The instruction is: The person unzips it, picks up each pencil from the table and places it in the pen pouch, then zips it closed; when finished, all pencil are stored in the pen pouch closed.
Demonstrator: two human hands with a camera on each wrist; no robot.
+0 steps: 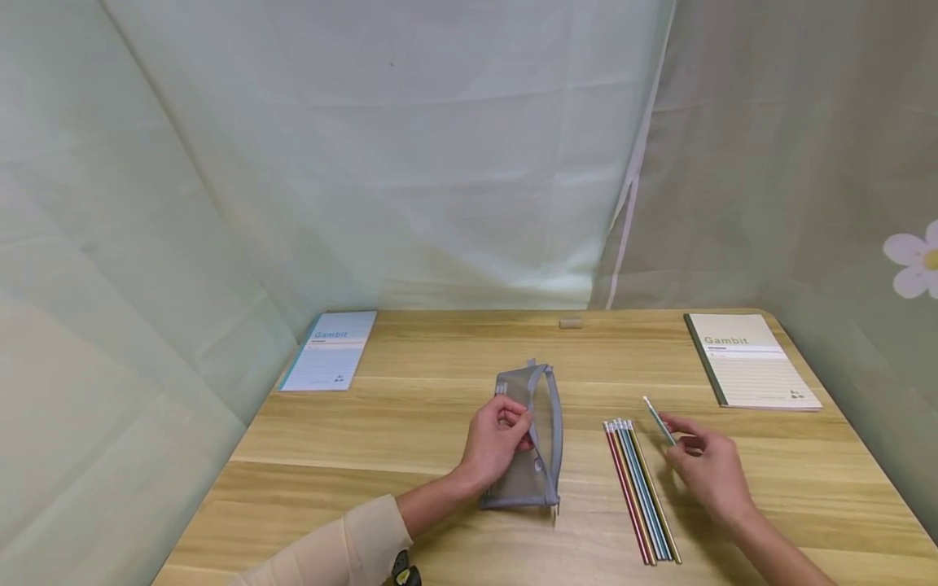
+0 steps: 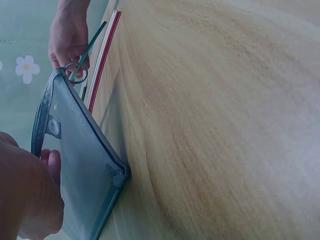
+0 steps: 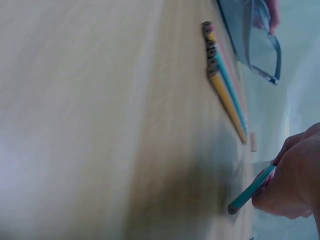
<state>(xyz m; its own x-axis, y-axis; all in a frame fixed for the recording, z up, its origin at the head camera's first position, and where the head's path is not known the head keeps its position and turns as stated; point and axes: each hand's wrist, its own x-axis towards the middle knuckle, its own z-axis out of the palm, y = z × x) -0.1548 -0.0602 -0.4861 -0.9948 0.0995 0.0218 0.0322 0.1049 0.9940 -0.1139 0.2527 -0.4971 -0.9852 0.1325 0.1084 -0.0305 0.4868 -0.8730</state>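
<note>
My left hand (image 1: 491, 443) pinches the edge of a grey see-through zip pencil case (image 1: 509, 482), whose long opening gapes on the right side. Its zip hangs at the near end, and a ring shows at a corner of the case (image 2: 82, 137) in the left wrist view. To the right, my right hand (image 1: 711, 470) holds a teal pencil (image 1: 660, 422) between thumb and fingers, its white eraser end pointing up and away. The pencil (image 3: 250, 193) is raised over the table in the right wrist view. Between the hands lies a row of several pencils (image 1: 637, 488) in red, gold and blue.
A blue notebook (image 1: 331, 354) lies at the back left of the wooden table (image 1: 322, 435), and a white notebook with a dark green spine (image 1: 755, 362) at the back right. A small eraser (image 1: 570, 324) sits near the far edge. Pale curtains (image 1: 440, 163) hang behind.
</note>
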